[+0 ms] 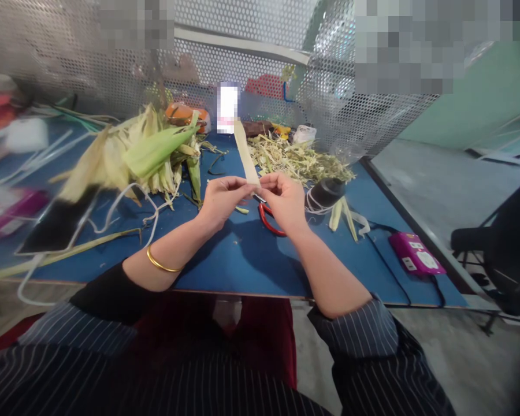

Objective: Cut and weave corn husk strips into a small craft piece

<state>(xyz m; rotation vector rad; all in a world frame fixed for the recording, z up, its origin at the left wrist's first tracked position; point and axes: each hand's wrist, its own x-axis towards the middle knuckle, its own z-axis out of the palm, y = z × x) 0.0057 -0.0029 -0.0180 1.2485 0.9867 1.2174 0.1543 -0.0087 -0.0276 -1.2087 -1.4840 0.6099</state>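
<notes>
Between my two hands is a pale strip of corn husk [245, 151], its long end pointing away from me. My left hand [224, 199] pinches its near end between thumb and fingers. From the other side my right hand [285, 199] pinches the same end, the fingertips of both hands nearly touching. Red-handled scissors [267, 221] lie on the blue table under my right hand, their blades partly hidden. Right of that hand stands a dark spool of thread [325, 193]. A heap of shredded husk scraps [303, 160] lies behind it.
A pile of whole corn husks [151, 150] covers the left side, with a dark phone-like slab [58, 222] and a white cable [156, 222] near it. At the right edge lies a magenta packet [417, 254]. Perforated metal mesh [242, 58] rises behind the table.
</notes>
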